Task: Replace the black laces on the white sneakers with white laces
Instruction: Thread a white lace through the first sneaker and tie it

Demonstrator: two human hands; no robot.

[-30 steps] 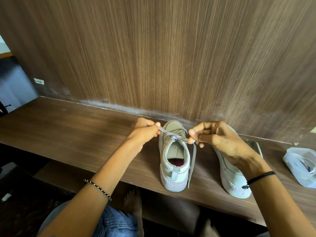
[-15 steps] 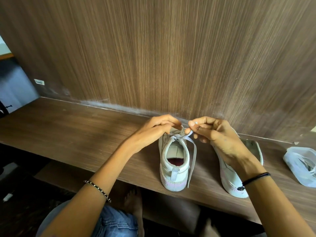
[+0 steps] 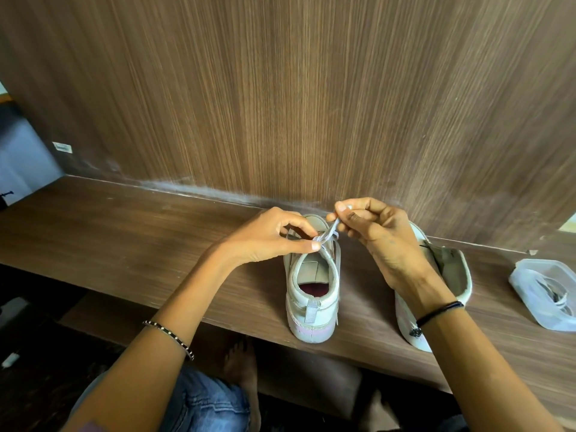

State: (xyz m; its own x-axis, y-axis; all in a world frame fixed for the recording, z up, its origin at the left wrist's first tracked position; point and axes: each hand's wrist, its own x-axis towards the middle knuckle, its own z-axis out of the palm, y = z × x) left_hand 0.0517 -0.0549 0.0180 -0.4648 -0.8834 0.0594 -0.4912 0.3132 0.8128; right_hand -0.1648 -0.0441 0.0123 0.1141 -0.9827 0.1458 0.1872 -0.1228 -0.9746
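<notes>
Two white sneakers stand on the brown wooden shelf point(image 3: 124, 238), heels toward me. The left sneaker point(image 3: 311, 294) carries a white lace point(image 3: 327, 236) at its top eyelets. My left hand point(image 3: 268, 238) pinches a loop of that lace just above the tongue. My right hand point(image 3: 371, 226) pinches the other lace end and lifts it up and to the right of the loop. The right sneaker point(image 3: 448, 275) lies partly behind my right wrist, its tongue open; I cannot tell whether it holds a lace.
A clear plastic container point(image 3: 542, 291) with laces inside sits at the shelf's right end. A wood-grain wall point(image 3: 280, 104) rises straight behind the shoes. My knee in jeans and a bare foot show below the shelf's front edge.
Both hands came together over the left sneaker's tongue after pulling the lace ends apart. My right hand has risen, drawing its lace end upward.
</notes>
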